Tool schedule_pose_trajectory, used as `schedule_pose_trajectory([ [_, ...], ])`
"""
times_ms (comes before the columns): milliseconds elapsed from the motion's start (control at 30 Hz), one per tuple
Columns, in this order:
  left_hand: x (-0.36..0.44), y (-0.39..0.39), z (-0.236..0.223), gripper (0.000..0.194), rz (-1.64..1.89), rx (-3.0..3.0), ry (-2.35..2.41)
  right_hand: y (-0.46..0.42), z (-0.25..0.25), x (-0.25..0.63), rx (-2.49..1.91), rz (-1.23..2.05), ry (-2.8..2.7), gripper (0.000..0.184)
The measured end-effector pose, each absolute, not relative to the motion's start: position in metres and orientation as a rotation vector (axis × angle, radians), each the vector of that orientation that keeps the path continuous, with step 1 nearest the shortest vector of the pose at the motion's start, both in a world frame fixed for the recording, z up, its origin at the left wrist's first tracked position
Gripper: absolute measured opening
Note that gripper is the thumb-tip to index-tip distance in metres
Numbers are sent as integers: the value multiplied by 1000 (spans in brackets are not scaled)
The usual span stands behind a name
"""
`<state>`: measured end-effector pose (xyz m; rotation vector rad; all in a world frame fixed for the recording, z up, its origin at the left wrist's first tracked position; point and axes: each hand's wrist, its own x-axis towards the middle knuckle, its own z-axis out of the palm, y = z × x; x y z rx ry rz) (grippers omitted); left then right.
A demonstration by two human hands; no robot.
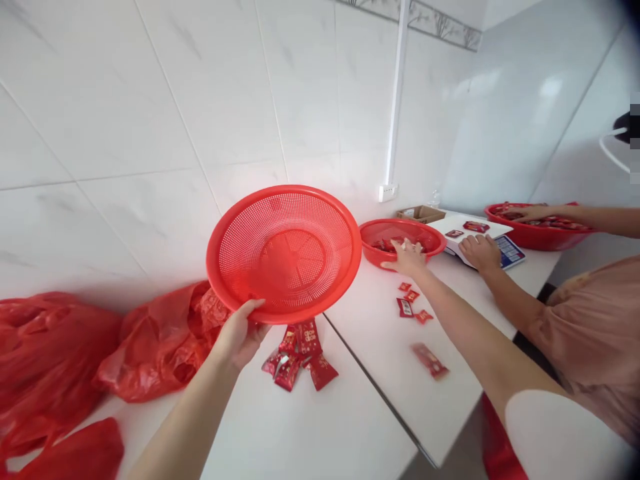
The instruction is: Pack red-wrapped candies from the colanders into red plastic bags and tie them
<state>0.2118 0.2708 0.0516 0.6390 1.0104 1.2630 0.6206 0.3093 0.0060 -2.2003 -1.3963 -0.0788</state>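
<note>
Our left hand (243, 335) pinches rim of red mesh colander (295, 253), tilted above red printed packets (309, 341) on white table (350, 430). Our right hand (409, 260), fingers spread, at red basin (372, 257); we can't tell contact with wrapped pieces (383, 245) inside.

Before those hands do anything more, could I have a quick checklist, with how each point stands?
1. Red colander gripped: ok; the left hand holds its near rim.
2. Table free of loose packets: not ok; several packets lie just below the colander.
3. Right hand holding something: cannot tell; it reaches over the nearer red bowl.
4. Co-worker's nearer hand apart from the person's own: ok; it is at the scale.
5. Scale reading: cannot tell; no legible digits.
</note>
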Motion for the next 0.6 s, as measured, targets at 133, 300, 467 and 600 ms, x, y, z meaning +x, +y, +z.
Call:
schedule_pose_trajectory([
  [133,191,273,70,17,1307,657,1005,332,-11,642,-2281,-198,-1421,35],
  [300,186,293,87,16,1305,679,1035,316,-20,642,-2145,-438,-1503,24],
  [467,203,310,83,11,1207,759,1100,250,13,666,-1937,-629,-1494,29],
  [600,237,322,55,8,1077,806,1097,181,57,672,-1741,-765,-1562,38],
])
